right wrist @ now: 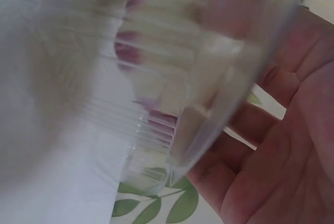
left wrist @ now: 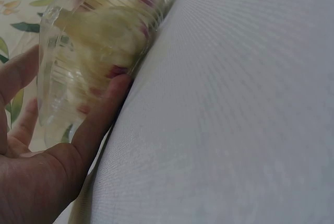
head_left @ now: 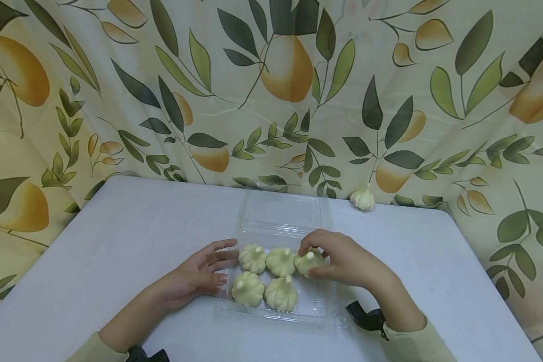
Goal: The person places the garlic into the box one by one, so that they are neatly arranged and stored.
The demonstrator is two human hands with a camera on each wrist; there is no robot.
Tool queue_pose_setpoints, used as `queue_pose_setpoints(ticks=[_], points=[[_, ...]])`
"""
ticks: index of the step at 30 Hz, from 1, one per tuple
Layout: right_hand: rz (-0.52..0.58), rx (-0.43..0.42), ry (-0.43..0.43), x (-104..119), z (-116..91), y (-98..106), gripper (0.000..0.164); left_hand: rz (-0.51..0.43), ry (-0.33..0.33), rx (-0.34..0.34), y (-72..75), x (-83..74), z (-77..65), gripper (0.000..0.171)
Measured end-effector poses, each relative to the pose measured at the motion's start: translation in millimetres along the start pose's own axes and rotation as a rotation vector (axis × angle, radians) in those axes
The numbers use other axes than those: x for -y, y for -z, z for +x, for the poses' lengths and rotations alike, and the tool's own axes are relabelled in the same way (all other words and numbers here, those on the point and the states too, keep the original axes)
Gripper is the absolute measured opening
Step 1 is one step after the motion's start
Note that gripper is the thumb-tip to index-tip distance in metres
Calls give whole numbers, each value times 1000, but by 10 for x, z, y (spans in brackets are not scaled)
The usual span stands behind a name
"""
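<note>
A clear plastic clamshell box (head_left: 314, 301) lies with its lid raised at the back. Several pale garlic bulbs (head_left: 280, 261) sit in its tray in two rows. At the right end of the back row, my right hand (head_left: 350, 259) holds a garlic bulb (head_left: 308, 262) between thumb and fingers, covering part of it. In the right wrist view, the box wall blurs those fingers (right wrist: 229, 12). My left hand (head_left: 196, 276) rests against the tray's left side, its fingers spread. The left wrist view has a finger (left wrist: 99, 114) touching the ribbed plastic wall, with reddish garlic bases behind it.
One more garlic bulb (head_left: 363, 198) lies at the table's back edge, right of the lid (head_left: 285, 211). A white cloth covers the table (head_left: 163, 226). Behind it hangs a fruit-and-leaf patterned curtain (head_left: 253, 115).
</note>
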State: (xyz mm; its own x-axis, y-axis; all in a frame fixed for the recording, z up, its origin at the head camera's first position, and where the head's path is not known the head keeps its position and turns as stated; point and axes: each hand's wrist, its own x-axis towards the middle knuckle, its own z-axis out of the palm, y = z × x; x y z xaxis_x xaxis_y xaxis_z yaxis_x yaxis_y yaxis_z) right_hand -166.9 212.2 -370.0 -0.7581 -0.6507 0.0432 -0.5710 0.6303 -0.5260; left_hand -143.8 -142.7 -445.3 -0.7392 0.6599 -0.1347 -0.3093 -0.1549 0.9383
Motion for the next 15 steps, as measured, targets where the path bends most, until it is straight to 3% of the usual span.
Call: queue_pose_setpoints(ticks=[15], points=[[-53, 18, 11, 13, 13, -30, 34, 5, 1, -5, 4, 4, 3, 76]])
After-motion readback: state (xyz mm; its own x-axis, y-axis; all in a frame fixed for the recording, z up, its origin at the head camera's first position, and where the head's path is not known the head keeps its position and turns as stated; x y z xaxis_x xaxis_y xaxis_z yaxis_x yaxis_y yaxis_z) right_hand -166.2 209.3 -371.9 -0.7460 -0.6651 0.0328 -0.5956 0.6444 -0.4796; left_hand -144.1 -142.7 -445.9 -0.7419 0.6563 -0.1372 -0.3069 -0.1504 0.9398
